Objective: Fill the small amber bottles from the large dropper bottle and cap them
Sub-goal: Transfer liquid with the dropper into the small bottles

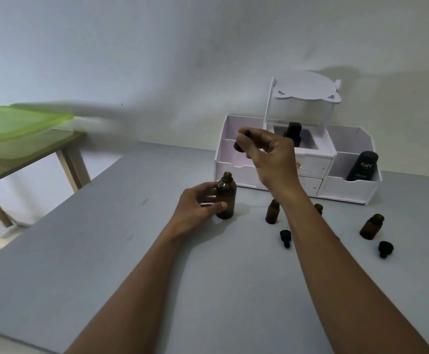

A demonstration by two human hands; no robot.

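The large amber bottle [226,198] stands upright and uncapped on the grey table [106,251]. My left hand [198,206] grips its side. My right hand [267,152] is raised above and right of it, holding the black dropper cap [241,143] between the fingertips. Three small amber bottles stand uncapped on the table: one [272,212] left of my right forearm, one [318,208] half hidden behind the forearm, one [371,226] further right. Two small black dropper caps lie loose, one [285,237] near the forearm and one [385,248] at the right.
A white organiser [348,185] with drawers and compartments stands at the back of the table, holding a dark "Kahf" bottle [362,166] and another dark bottle [293,132]. A wooden side table [62,159] with green-lidded containers [19,123] stands to the left.
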